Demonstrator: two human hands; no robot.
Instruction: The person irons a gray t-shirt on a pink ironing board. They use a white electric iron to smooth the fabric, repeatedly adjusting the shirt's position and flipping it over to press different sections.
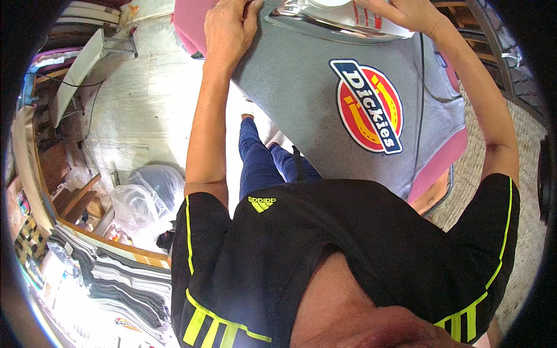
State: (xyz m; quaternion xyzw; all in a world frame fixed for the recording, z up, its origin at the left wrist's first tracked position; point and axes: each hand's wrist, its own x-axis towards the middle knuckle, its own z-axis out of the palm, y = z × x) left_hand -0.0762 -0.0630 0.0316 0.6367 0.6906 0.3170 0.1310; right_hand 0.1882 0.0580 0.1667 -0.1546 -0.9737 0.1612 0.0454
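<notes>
A grey T-shirt with a red, yellow and blue printed badge lies spread over a mauve-covered ironing board. My left hand is at the shirt's far left edge, its fingers curled on the cloth; the fingertips are partly cut off by the top of the view. On the far part of the shirt rests an iron with a shiny metal base and white body. My right hand is closed around the iron from the right, though its handle is mostly out of view.
A black cord runs across the shirt right of the badge. Folded garments lie stacked at the lower left. A clear plastic bag sits on the pale floor. Along the right side stands a dark rack.
</notes>
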